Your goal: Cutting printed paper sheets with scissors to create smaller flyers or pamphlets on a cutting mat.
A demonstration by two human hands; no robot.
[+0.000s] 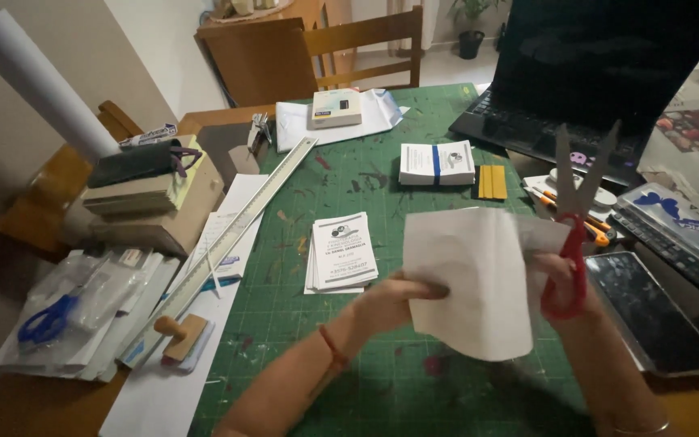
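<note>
My left hand [394,299] pinches the left edge of a white sheet of paper [471,279] and holds it up over the green cutting mat [366,380]. In my right hand [564,275] are red-handled scissors [572,235], their grey blades spread apart and pointing up just beyond the paper's right edge. The paper hides most of my right hand's fingers. A thin red band circles my left wrist.
A small pile of printed cards [341,251] and a banded card stack [437,163] lie on the mat. A long metal ruler [236,235] runs along its left side. A laptop [592,81], a tablet [649,311] and orange knives [596,231] sit right. Boxes and blue scissors [46,320] crowd the left.
</note>
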